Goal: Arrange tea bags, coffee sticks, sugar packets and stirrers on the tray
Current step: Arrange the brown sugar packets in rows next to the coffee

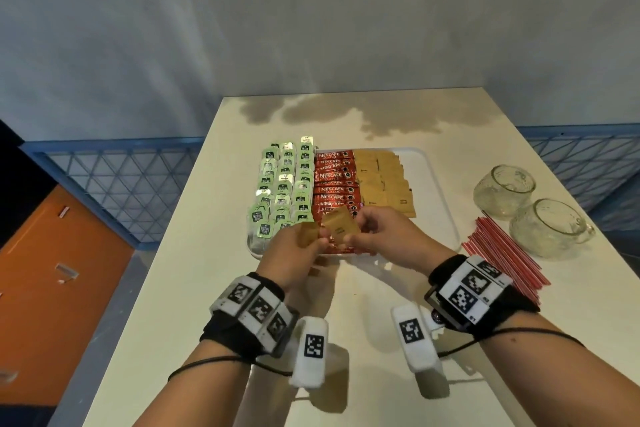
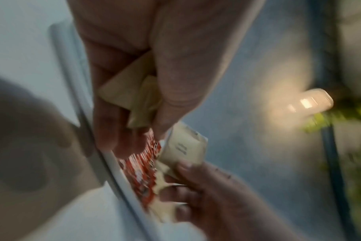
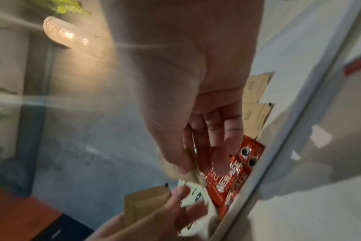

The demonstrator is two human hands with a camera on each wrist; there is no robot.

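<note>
Sugar packets [image 1: 341,229] — thin, light, limp paper, probably best pinched by an edge — were held over the tray's [image 1: 438,184] near rim, left hand [image 1: 298,250] and right hand [image 1: 377,236] each pinching some.

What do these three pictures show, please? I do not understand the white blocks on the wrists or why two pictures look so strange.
A person sorts drink supplies. The white blocks are marker bands and wrist cameras. The wide picture comes from a head camera; the blurred two look along each hand. On the white tray lie green tea bags, red Nescafe coffee sticks and brown sugar packets. Red stirrers and two glass cups stand beside it. The left hand and right hand each hold sugar packets above the tray.
</note>
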